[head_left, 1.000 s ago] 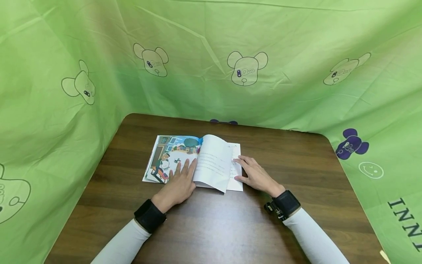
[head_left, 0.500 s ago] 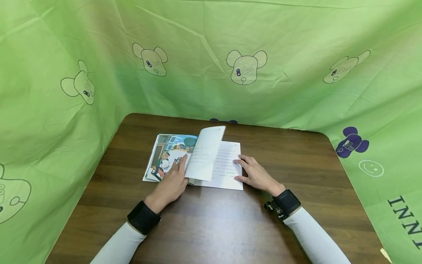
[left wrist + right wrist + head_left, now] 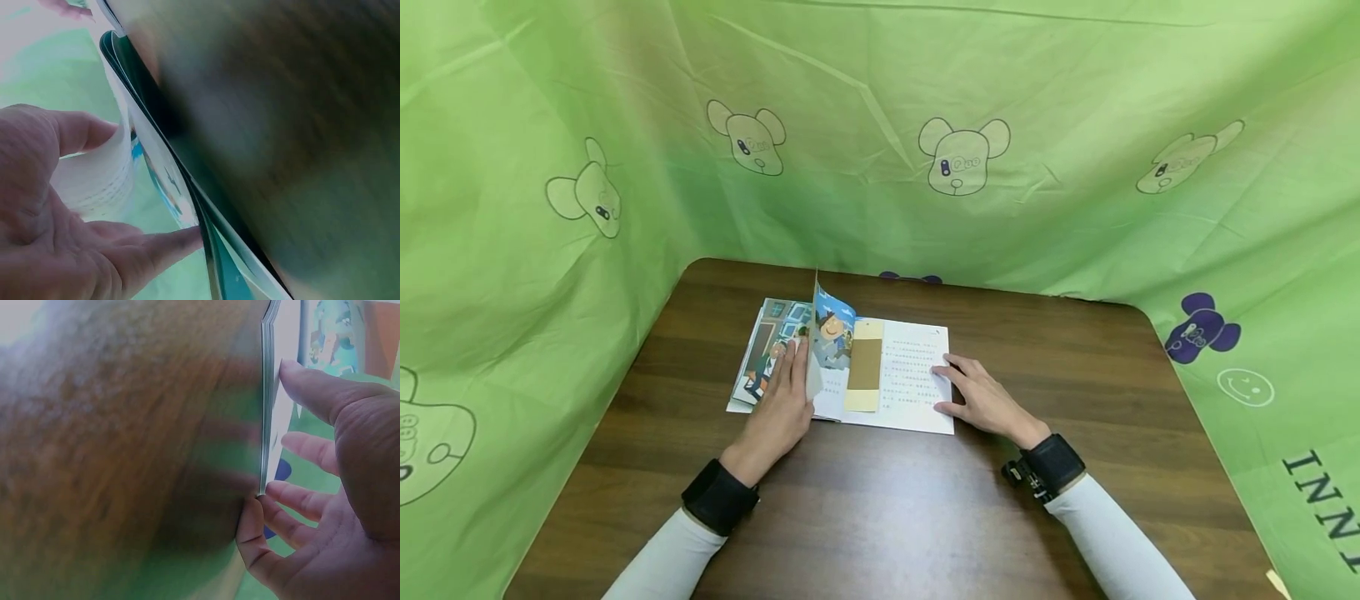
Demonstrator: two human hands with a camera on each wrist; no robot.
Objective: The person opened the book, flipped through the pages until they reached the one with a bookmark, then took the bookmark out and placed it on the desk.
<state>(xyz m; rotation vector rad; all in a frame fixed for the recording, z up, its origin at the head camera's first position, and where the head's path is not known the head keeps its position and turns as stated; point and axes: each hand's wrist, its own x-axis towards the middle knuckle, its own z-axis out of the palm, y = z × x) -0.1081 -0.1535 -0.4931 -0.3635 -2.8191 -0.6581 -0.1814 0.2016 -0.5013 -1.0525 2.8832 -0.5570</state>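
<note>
An illustrated book (image 3: 917, 375) lies spread on the table, with text on its right page. My left hand (image 3: 773, 421) rests on the picture page (image 3: 763, 362) with its fingers fairly straight, and a turning leaf (image 3: 832, 329) stands upright along its right side. In the left wrist view the curved leaf (image 3: 94, 184) lies by the thumb, while one straight finger touches the picture page. A cream-and-brown strip (image 3: 864, 367), possibly a bookmark, shows near the spine. My right hand (image 3: 985, 400) rests at the book's right edge, thumb and fingertips spread on it.
The brown wooden table (image 3: 880, 508) extends around the book on every side. Green cloth (image 3: 850, 200) printed with bear heads hangs behind the table and along both sides. Black bands (image 3: 721, 497) circle both wrists.
The leaf has swung from the right side up to standing near the spine, uncovering the right page and the strip. My left hand has slid leftward. The right hand has stayed put.
</note>
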